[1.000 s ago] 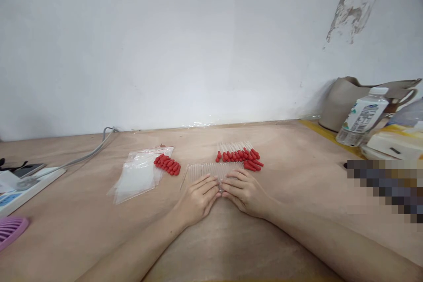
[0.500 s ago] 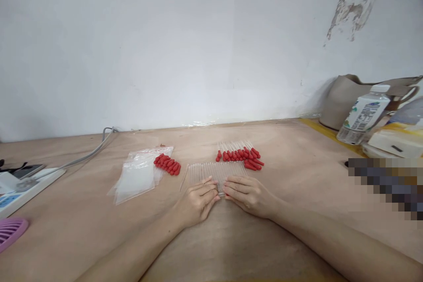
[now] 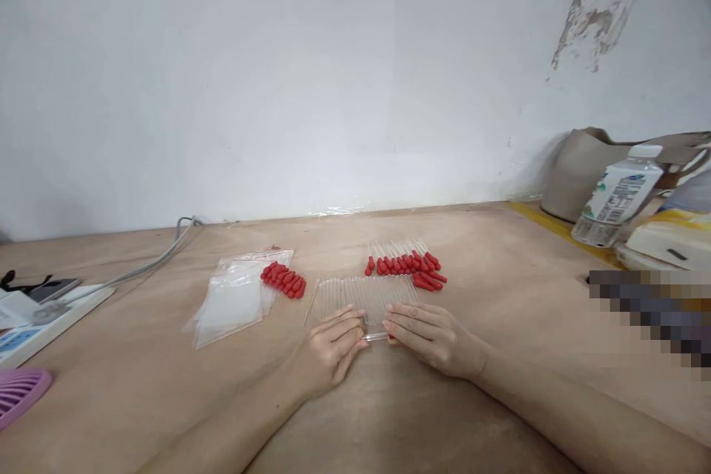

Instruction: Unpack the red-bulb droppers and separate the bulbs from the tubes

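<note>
My left hand [image 3: 336,344] is closed, its thumb and fingers pinching one end of a clear glass dropper tube [image 3: 376,337] that lies crosswise between my hands. My right hand [image 3: 433,337] pinches a red rubber bulb [image 3: 392,337] at the tube's other end; the fingers mostly hide it, so I cannot tell how far the tube enters. Just beyond the fingers lies a row of bare glass tubes [image 3: 349,292], side by side. Finished-looking droppers with red bulbs [image 3: 408,262] lie behind it. A heap of loose red bulbs [image 3: 283,279] sits to the left.
Clear zip bags [image 3: 233,311] lie left of the tubes, partly under the bulb heap. Farther left are a power strip [image 3: 55,322], a grey cable [image 3: 152,263] and a pink slatted object [image 3: 22,392]. At right stand a plastic bottle [image 3: 619,196] and a grey-brown container [image 3: 572,174].
My hands have drawn slightly apart and toward me, and more of the glass tube shows between them. The right hand has shifted a little to the right. The view has tilted slightly.
</note>
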`<state>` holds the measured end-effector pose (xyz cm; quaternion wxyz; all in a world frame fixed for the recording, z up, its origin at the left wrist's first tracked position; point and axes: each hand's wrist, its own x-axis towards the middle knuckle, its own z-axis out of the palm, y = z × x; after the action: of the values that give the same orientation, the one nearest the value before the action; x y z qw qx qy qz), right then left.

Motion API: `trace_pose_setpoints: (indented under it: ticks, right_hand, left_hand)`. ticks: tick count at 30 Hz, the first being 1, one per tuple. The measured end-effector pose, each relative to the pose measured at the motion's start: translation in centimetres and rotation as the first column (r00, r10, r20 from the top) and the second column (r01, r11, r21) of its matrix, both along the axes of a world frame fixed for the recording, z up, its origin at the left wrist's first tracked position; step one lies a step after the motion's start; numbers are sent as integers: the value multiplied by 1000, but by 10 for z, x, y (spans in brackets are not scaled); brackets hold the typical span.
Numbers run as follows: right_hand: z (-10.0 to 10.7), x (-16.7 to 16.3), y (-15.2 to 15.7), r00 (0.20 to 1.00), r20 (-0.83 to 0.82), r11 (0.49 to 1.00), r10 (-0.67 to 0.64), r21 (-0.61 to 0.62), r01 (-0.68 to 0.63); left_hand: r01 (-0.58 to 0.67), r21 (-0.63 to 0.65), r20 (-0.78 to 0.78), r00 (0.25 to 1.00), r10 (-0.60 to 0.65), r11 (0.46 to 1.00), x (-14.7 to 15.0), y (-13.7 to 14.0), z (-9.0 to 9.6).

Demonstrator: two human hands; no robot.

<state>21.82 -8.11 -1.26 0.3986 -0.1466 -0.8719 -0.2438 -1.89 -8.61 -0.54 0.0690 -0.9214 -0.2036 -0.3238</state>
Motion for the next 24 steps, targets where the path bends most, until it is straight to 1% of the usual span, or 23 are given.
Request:
trace_pose_setpoints:
  ticks: [1, 2, 3, 4, 6, 7, 8, 10, 13, 16, 18, 19, 21, 24]
  right_hand:
    - [1, 5, 2, 1000, -26, 1000, -15, -7, 15]
    - [2, 11, 5, 997, -61, 999, -45, -24, 44]
    - [3, 18, 8, 989, -110, 995, -94, -47, 89]
    - [5, 26, 12, 975, -155, 986, -157, -81, 146]
    - [8, 41, 21, 911, -248, 939, -331, -180, 292]
    - [10, 48, 25, 873, -270, 906, -406, -245, 346]
    - [12, 55, 28, 840, -274, 868, -469, -319, 381]
    - [14, 66, 35, 798, -240, 785, -553, -471, 403]
    - [14, 78, 42, 754, -186, 650, -630, -657, 381]
    - [13, 84, 46, 726, -124, 515, -676, -784, 346]
    - [13, 85, 47, 718, -86, 442, -691, -836, 324]
    - [13, 84, 46, 715, -78, 416, -695, -854, 311]
    - [13, 82, 46, 716, -71, 384, -695, -878, 286]
    - [12, 80, 45, 704, -54, 364, -708, -882, 299]
  left_hand:
    - [-35, 10, 29, 999, 34, 999, -4, 2, 0]
    - [-96, 16, 70, 993, 95, 995, -10, 6, 0]
    - [-180, 14, 117, 977, 178, 983, -17, 10, 1]
    - [-287, 1, 162, 945, 283, 958, -23, 15, 3]
    - [-476, -53, 188, 859, 477, 878, -36, 25, 5]
    - [-539, -71, 183, 820, 543, 839, -41, 29, 7]
    - [-578, -80, 175, 794, 582, 812, -45, 33, 7]
    - [-607, -72, 168, 775, 610, 791, -51, 40, 7]
    - [-604, -53, 160, 781, 603, 795, -53, 45, 3]
    - [-604, -39, 143, 785, 602, 796, -54, 47, -1]
    - [-621, -53, 117, 774, 622, 782, -54, 47, -2]
    - [-633, -65, 98, 765, 636, 771, -54, 47, -3]
    - [-652, -92, 51, 751, 658, 752, -53, 46, -3]
    - [-653, -129, 12, 752, 659, 747, -50, 43, -2]
